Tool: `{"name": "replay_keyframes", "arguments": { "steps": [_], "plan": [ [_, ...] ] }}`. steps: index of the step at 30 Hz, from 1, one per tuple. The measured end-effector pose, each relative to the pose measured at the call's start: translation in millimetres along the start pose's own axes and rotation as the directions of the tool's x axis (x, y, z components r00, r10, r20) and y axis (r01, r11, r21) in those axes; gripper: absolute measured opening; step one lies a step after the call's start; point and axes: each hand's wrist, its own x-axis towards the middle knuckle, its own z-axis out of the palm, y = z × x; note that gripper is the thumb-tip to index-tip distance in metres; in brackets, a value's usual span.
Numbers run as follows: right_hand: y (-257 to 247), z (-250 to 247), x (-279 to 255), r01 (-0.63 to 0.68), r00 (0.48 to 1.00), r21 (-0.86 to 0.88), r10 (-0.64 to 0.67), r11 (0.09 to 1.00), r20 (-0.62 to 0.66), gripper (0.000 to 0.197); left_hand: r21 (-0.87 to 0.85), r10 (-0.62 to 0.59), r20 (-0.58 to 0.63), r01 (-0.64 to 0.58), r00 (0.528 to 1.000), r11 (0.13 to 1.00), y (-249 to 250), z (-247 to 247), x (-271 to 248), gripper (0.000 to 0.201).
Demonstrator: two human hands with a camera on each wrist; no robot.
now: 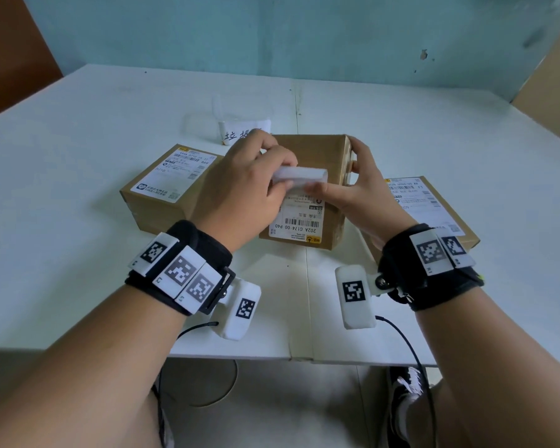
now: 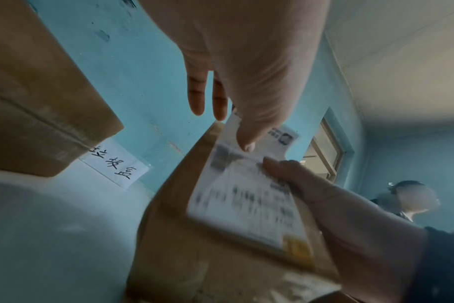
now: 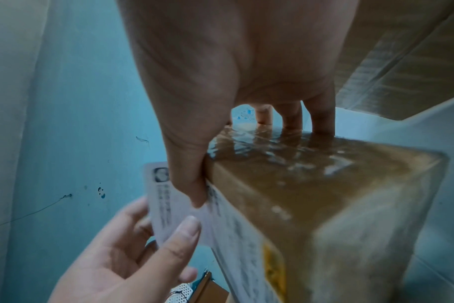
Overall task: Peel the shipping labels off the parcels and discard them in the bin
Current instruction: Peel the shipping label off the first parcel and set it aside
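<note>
A: Here, the left hand (image 1: 249, 185) pinches the shipping label (image 1: 299, 202), its far end curled off the middle parcel (image 1: 320, 189) at desk (image 1: 78, 140) centre.

B: The right hand (image 1: 353, 185) clamps the parcel's 3 o'clock side. The label's long axis runs 12 to 6; the bin (image 1: 240, 127) waits at 11 o'clock.

Three brown cardboard parcels lie on the white worktop (image 1: 78, 156). The middle parcel (image 1: 317, 150) has its white shipping label (image 1: 299, 218) half peeled, the far end curled back toward the near edge. The left parcel (image 1: 162, 195) and right parcel (image 1: 434, 215) lie flat on either side, each label (image 1: 175, 174) and (image 1: 414, 198) fully stuck down. Behind stands a clear bin (image 1: 233, 124) with a handwritten paper tag.
</note>
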Motion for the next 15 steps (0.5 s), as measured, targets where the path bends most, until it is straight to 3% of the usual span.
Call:
{"name": "replay_keyframes", "arguments": {
  "steps": [2, 3, 8, 15],
  "plan": [
    [2.9, 0.9, 1.2, -0.005, 1.0, -0.032, 0.006, 0.999, 0.004, 0.117, -0.017, -0.039, 0.017, 0.04, 0.999, 0.999, -0.3, -0.7, 1.5, 0.053],
    [5.0, 1.1, 2.4, -0.011, 1.0, -0.044, 0.011, 0.999, 0.003, 0.116, -0.018, -0.053, 0.013, 0.054, 0.998, 0.998, -1.4, -1.3, 2.6, 0.055],
    [10.2, 1.9, 6.0, -0.004, 1.0, -0.058, 0.005, 0.998, 0.01, 0.116, -0.03, -0.034, 0.018, 0.035, 0.999, 0.999, -5.8, 5.4, 1.9, 0.008],
    [9.6, 0.7, 4.7, 0.011, 1.0, -0.083, -0.011, 0.997, 0.009, 0.115, -0.067, -0.033, 0.131, 0.042, 0.991, 0.997, -4.7, 6.3, 2.8, 0.005]
  ]
}}
